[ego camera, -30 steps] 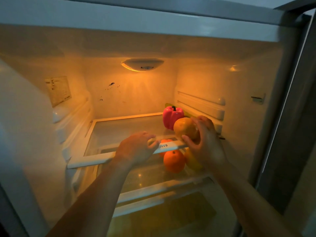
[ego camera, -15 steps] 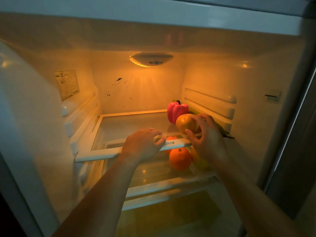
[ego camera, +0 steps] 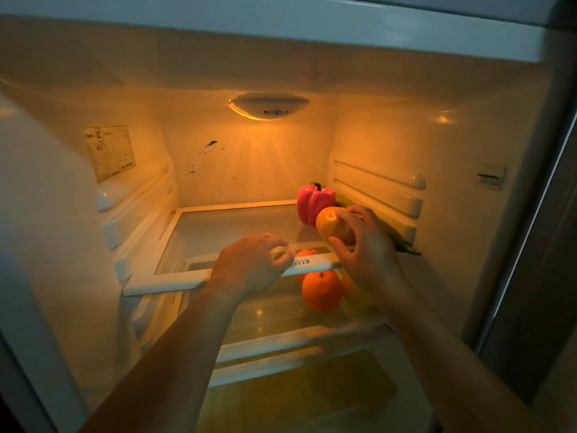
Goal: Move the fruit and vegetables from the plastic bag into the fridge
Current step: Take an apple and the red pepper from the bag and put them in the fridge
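Note:
The fridge stands open and lit. My right hand (ego camera: pixel 368 254) grips an orange-yellow round fruit (ego camera: pixel 331 225) on the right of the upper glass shelf (ego camera: pixel 224 226), just in front of a red bell pepper (ego camera: pixel 312 203). A long green vegetable (ego camera: pixel 396 237) lies along the right wall behind my hand. My left hand (ego camera: pixel 249 264) holds the white front rail (ego camera: pixel 162 282) of that shelf, fingers curled over it. On the shelf below sit an orange (ego camera: pixel 321 290), a second orange (ego camera: pixel 304 254) seen through the glass, and a yellow fruit (ego camera: pixel 356 292) partly hidden by my right wrist.
The lamp (ego camera: pixel 268 106) glows on the back wall. A label (ego camera: pixel 109 153) is stuck on the left wall. Shelf rails (ego camera: pixel 377 189) run along the right wall. A crisper drawer (ego camera: pixel 299 395) lies at the bottom. The fridge's right edge (ego camera: pixel 530 245) rises beside my right arm.
The view has shifted slightly; my right hand has moved the orange-yellow fruit a little further back toward the pepper. My left hand stays on the shelf rail.

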